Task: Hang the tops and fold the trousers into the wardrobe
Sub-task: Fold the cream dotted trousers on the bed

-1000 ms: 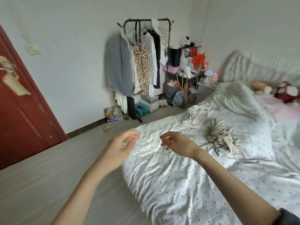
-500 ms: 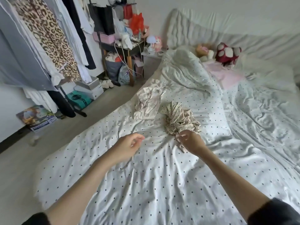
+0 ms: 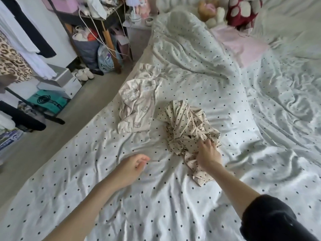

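Note:
Two crumpled garments lie on the bed's dotted white sheet (image 3: 121,202). A cream garment with black dots (image 3: 187,126) sits mid-bed in a heap. My right hand (image 3: 207,154) lies on its near edge, fingers dug into the cloth and gripping it. To its left lies a pale beige printed garment (image 3: 137,101), untouched. My left hand (image 3: 131,167) hovers over the sheet left of the dotted garment, fingers loosely curled, holding nothing.
A clothes rail with hung tops, among them a leopard-print one (image 3: 10,61), stands at the left edge. Boxes (image 3: 59,82) and slippers (image 3: 85,74) sit on the floor beside a cluttered shelf (image 3: 97,20). Plush toys (image 3: 243,11) and a pink pillow (image 3: 243,44) lie at the bed's head.
The view has swung from the room and rail down onto the bed. My right hand reached forward and took hold of the dotted garment. My left hand stays empty beside it.

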`<act>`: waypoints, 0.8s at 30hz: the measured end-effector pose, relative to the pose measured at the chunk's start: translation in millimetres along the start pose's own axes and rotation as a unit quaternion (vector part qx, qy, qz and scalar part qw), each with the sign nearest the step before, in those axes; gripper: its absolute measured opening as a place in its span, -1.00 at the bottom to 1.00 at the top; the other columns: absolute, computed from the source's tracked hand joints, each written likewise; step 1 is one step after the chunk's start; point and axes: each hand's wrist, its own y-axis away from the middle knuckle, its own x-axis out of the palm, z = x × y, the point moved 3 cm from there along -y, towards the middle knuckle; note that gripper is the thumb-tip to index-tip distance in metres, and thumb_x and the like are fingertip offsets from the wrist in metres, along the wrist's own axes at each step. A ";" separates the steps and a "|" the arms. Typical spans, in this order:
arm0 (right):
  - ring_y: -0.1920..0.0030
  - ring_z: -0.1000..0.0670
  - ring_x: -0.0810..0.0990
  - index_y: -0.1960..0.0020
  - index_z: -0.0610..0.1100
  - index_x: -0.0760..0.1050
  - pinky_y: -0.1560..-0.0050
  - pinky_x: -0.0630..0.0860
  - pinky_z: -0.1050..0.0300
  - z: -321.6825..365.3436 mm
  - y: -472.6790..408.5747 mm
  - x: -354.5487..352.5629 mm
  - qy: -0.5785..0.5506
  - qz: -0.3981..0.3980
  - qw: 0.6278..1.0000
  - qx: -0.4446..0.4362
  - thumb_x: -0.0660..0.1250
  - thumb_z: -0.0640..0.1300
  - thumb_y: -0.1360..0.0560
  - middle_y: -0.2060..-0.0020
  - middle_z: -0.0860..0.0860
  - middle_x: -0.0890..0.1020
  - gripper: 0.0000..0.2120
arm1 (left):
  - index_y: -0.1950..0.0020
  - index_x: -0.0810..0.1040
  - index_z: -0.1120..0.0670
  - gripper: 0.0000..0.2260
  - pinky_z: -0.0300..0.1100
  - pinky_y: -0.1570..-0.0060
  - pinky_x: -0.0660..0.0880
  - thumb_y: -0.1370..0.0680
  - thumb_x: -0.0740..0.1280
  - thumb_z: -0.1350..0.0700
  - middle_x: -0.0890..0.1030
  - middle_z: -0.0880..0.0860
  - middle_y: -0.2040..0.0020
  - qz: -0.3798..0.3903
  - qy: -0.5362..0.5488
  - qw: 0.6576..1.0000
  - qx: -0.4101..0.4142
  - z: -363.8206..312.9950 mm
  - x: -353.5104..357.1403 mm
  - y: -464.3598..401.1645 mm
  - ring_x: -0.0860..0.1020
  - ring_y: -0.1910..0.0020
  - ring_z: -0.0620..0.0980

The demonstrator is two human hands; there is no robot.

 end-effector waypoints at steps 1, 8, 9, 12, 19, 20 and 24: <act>-0.21 -0.16 0.44 -0.38 -0.15 0.33 0.11 0.55 0.04 -0.3 -2.3 0.5 -0.008 -0.027 1.000 0.011 0.18 -0.36 -0.51 -0.32 -0.15 0.37 -0.55 | -0.23 0.50 0.01 -0.78 -0.58 0.09 0.34 -0.64 0.14 0.12 0.54 -0.11 -0.13 -0.003 -0.006 1.000 0.000 0.2 -0.9 -5.1 0.49 -0.10 -0.21; 0.24 -0.08 0.48 0.16 -0.23 0.55 0.37 0.28 0.26 12.0 5.3 -46.7 -0.236 -0.054 0.968 -0.071 0.19 -0.44 -0.41 0.29 -0.08 0.56 -0.79 | -0.38 0.35 -0.02 -0.65 -0.47 -0.03 0.33 -0.60 0.23 0.17 0.41 -0.09 -0.34 0.007 -0.016 0.999 0.038 -24.6 13.6 -19.8 0.42 -0.19 -0.20; 0.28 -0.06 0.45 0.21 -0.19 0.51 0.41 0.24 0.30 15.0 13.9 -56.8 -0.253 -0.042 0.962 -0.096 0.20 -0.44 -0.41 0.35 -0.03 0.52 -0.80 | -0.43 0.28 -0.03 -0.57 -0.42 -0.14 0.32 -0.59 0.26 0.17 0.34 -0.10 -0.40 0.003 -0.013 0.999 0.053 -32.6 14.6 -20.0 0.37 -0.26 -0.19; 0.39 0.11 0.41 0.25 -0.14 0.46 0.41 0.27 0.34 21.3 47.1 -89.6 -0.340 0.005 0.929 -0.145 0.31 -0.37 -0.45 0.44 0.12 0.49 -0.82 | -0.53 0.08 -0.06 -0.35 -0.35 -0.37 0.12 -0.54 0.34 0.17 0.16 -0.17 -0.46 -0.015 -0.001 0.994 0.111 -60.1 15.2 -17.9 0.15 -0.42 -0.23; 0.33 0.14 0.53 0.10 -0.20 0.54 0.29 0.45 0.33 0.9 150.7 -171.0 -0.508 0.039 0.847 -0.150 0.29 -0.35 -0.51 0.30 -0.01 0.58 -0.90 | -0.12 0.58 0.25 -0.68 0.11 -0.28 0.39 -0.39 0.47 0.32 0.42 -0.08 -0.25 -0.111 -0.044 0.938 0.326 -129.4 12.4 19.6 0.44 -0.29 0.07; 0.34 0.14 0.53 0.12 -0.19 0.53 0.30 0.44 0.34 -6.1 170.2 -180.5 -0.507 0.033 0.849 -0.147 0.29 -0.35 -0.51 0.31 -0.01 0.58 -0.89 | -0.05 0.59 0.23 -0.76 0.11 -0.29 0.38 -0.40 0.46 0.30 0.41 -0.12 -0.23 -0.114 -0.038 0.937 0.328 -136.7 14.8 30.7 0.44 -0.28 0.06; 0.22 0.00 0.52 0.05 -0.29 0.52 0.19 0.43 0.16 -32.2 222.6 -207.8 -0.487 0.011 0.863 -0.137 0.29 -0.33 -0.51 0.23 -0.13 0.57 -0.95 | -0.23 0.37 0.05 -0.56 -0.23 -0.23 0.36 -0.44 0.46 0.14 0.48 0.01 -0.29 -0.068 0.016 0.958 0.277 -158.1 23.9 55.4 0.49 -0.24 -0.01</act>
